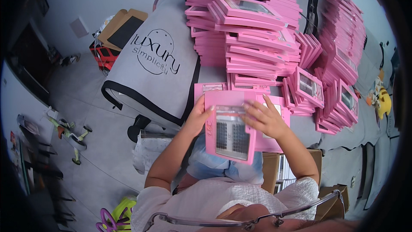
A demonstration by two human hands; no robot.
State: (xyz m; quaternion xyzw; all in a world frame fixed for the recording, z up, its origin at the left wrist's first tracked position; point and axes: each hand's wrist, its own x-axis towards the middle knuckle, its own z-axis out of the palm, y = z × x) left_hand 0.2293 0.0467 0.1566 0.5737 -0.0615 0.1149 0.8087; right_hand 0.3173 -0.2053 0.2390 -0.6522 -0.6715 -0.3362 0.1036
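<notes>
A flat pink eyelash box (209, 144) is held upright over my lap. Its clear window shows rows of black lash clusters and what looks like slim tools above them. My left hand (198, 115) grips its upper left edge, thumb on the front. My right hand (265, 118) has its fingers spread across the upper right of the window, touching the front. Behind the held box lies another pink box (268, 145), partly covered by it and by my right hand. A further pink box (198, 89) lies flat just beyond my left hand.
Tall stacks of pink boxes (253, 53) fill the grey sofa ahead, with more stacks (343, 30) at the right. An open carton (270, 167) with white packs stands by my right elbow. Grey printed cloth (124, 75) drapes at left; a small bike (71, 135) stands beyond.
</notes>
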